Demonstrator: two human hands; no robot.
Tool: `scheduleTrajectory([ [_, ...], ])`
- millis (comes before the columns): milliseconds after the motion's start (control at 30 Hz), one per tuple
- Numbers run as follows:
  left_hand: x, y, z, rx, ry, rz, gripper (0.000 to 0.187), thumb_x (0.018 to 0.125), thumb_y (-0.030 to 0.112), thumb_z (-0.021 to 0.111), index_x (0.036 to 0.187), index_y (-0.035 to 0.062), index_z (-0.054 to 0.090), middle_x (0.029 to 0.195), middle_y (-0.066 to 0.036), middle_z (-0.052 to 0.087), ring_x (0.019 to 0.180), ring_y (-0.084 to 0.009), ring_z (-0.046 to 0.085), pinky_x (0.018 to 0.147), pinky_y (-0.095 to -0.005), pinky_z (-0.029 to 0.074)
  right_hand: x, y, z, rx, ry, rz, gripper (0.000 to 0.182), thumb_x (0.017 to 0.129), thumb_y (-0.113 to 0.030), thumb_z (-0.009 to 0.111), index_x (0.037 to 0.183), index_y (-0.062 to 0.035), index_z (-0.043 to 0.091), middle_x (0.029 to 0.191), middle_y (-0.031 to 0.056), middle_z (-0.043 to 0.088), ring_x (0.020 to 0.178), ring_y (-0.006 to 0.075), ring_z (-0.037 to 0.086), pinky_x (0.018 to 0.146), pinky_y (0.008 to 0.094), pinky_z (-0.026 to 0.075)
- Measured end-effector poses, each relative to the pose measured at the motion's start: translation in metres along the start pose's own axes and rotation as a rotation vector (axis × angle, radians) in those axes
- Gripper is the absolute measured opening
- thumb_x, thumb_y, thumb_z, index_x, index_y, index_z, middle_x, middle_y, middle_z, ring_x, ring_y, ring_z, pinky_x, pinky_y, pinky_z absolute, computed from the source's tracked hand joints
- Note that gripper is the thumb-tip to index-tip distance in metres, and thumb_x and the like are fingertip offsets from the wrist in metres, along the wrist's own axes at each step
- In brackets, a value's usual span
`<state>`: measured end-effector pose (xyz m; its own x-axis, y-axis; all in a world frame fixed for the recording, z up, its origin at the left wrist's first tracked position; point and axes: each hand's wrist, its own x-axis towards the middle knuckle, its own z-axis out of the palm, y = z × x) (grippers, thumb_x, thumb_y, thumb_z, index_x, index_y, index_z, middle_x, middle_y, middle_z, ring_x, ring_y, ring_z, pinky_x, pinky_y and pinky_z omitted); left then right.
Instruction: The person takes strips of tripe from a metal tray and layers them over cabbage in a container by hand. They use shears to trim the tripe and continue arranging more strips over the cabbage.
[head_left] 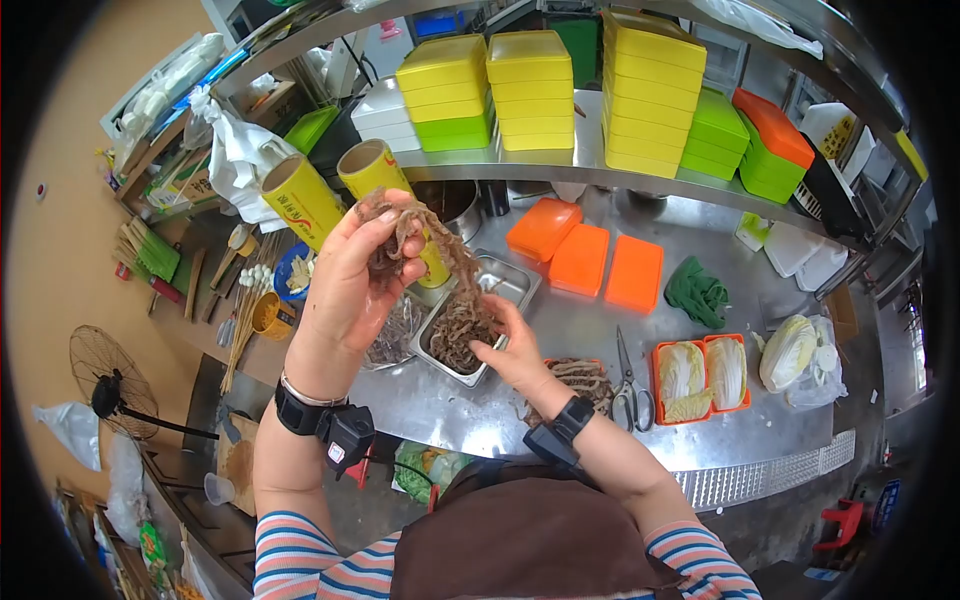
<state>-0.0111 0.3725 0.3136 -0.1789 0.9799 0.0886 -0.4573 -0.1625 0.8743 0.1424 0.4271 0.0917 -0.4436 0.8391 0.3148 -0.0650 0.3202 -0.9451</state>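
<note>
My left hand (350, 265) is raised above the table with its fingers closed around a bunch of brown, wrinkled strips that look like tripe (462, 262). From there the strips hang down to the right into a rectangular steel pan (522, 285). Over the pan's right side, my right hand (522, 358) has thumb and fingers curled about the lower strips, which are piled in it. More brown strips (580, 380) lie in an orange container, partly covered by my right wrist. Just right of that container are scissors (630, 385).
Orange boxes (577, 258) and a green cloth (697, 291) lie behind. Two orange boxes of cabbage (684, 372) and a bagged cabbage (788, 352) are at right. Yellow film rolls (302, 203) stand behind my left hand. Stacked yellow boxes (530, 90) fill the shelf above.
</note>
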Motion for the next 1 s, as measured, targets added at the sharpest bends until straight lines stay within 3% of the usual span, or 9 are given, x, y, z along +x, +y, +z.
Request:
scheduleTrajectory([
  [67, 0.0, 0.003, -0.002, 0.006, -0.018, 0.006, 0.02, 0.097, 0.011, 0.052, 0.116, 0.005, 0.055, 0.092, -0.005, 0.056, 0.078, -0.0118, 0.052, 0.061, -0.0233, 0.046, 0.003, 0.012, -0.004, 0.451, -0.147, 0.17, 0.076, 0.076, -0.018, 0.077, 0.14, -0.0086, 0.038, 0.138, 0.0097, 0.047, 0.126, 0.0245, 0.047, 0.104, 0.0365, 0.036],
  [167, -0.001, 0.006, -0.007, -0.021, -0.041, 0.007, 0.019, 0.098, 0.01, 0.051, 0.115, 0.0044, 0.057, 0.091, -0.006, 0.06, 0.079, -0.0127, 0.056, 0.064, -0.0259, 0.048, 0.005, -0.009, 0.001, 0.603, -0.153, 0.286, 0.073, 0.077, -0.017, 0.076, 0.139, -0.0087, 0.039, 0.137, 0.0091, 0.047, 0.128, 0.0236, 0.044, 0.105, 0.0363, 0.034],
  [200, -0.002, 0.006, -0.008, -0.045, -0.025, 0.014, 0.019, 0.098, 0.01, 0.051, 0.115, 0.0044, 0.057, 0.092, -0.006, 0.06, 0.08, -0.0128, 0.056, 0.064, -0.0261, 0.048, 0.005, -0.009, 0.006, 0.603, -0.155, 0.284, 0.073, 0.077, -0.017, 0.076, 0.139, -0.0087, 0.039, 0.137, 0.0091, 0.047, 0.128, 0.0236, 0.044, 0.105, 0.0363, 0.034],
  [267, -0.005, 0.008, -0.01, -0.067, -0.008, 0.026, 0.019, 0.098, 0.01, 0.051, 0.115, 0.0044, 0.056, 0.092, -0.007, 0.06, 0.08, -0.013, 0.057, 0.064, -0.0263, 0.048, 0.002, -0.008, 0.015, 0.241, 0.1, 0.107, 0.07, 0.074, -0.018, 0.078, 0.135, -0.0116, 0.045, 0.133, 0.0103, 0.052, 0.127, 0.0219, 0.047, 0.101, 0.0387, 0.039],
  [367, -0.013, 0.01, -0.012, -0.066, 0.006, 0.04, 0.019, 0.098, 0.01, 0.051, 0.115, 0.0043, 0.057, 0.093, -0.007, 0.061, 0.08, -0.0131, 0.057, 0.064, -0.0264, 0.048, -0.006, -0.018, 0.02, 0.025, -0.019, 0.019, 0.071, 0.074, -0.019, 0.081, 0.134, -0.0106, 0.045, 0.132, 0.0103, 0.052, 0.12, 0.0211, 0.051, 0.094, 0.0348, 0.044],
  [433, -0.018, 0.012, -0.01, -0.075, -0.008, 0.046, 0.02, 0.097, 0.01, 0.051, 0.115, 0.0042, 0.056, 0.094, -0.006, 0.061, 0.081, -0.0133, 0.057, 0.064, -0.0262, 0.048, -0.005, -0.021, 0.031, 0.034, -0.001, -0.066, 0.065, 0.076, -0.018, 0.081, 0.131, -0.0091, 0.048, 0.126, 0.0095, 0.057, 0.11, 0.02, 0.056, 0.087, 0.0309, 0.047],
  [533, -0.026, 0.018, -0.016, -0.054, 0.05, 0.089, 0.019, 0.097, 0.009, 0.052, 0.115, 0.0043, 0.056, 0.095, -0.007, 0.062, 0.081, -0.0135, 0.057, 0.064, -0.0259, 0.048, -0.003, -0.024, 0.04, 0.287, -0.005, 0.064, 0.047, 0.084, -0.014, 0.076, 0.125, -0.0058, 0.055, 0.11, 0.0066, 0.065, 0.099, 0.0146, 0.06, 0.085, 0.0276, 0.048],
  [733, -0.037, 0.018, -0.041, -0.054, 0.102, 0.111, 0.022, 0.097, 0.01, 0.052, 0.118, 0.005, 0.054, 0.097, -0.007, 0.057, 0.081, -0.0124, 0.053, 0.063, -0.0226, 0.045, -0.015, -0.009, 0.027, 0.484, -0.068, 0.2, 0.036, 0.089, -0.007, 0.069, 0.122, -0.0036, 0.058, 0.108, 0.0056, 0.066, 0.09, 0.0097, 0.062, 0.078, 0.0239, 0.05],
  [1000, -0.062, -0.02, -0.099, -0.17, 0.261, 0.057, 0.021, 0.097, 0.009, 0.053, 0.117, 0.0054, 0.055, 0.098, -0.008, 0.058, 0.081, -0.0133, 0.054, 0.064, -0.0236, 0.046, -0.023, -0.019, -0.005, 0.676, -0.144, 0.368, 0.024, 0.093, -0.007, 0.063, 0.117, -0.0042, 0.062, 0.101, 0.0061, 0.067, 0.086, 0.0122, 0.063, 0.074, 0.0255, 0.051],
])
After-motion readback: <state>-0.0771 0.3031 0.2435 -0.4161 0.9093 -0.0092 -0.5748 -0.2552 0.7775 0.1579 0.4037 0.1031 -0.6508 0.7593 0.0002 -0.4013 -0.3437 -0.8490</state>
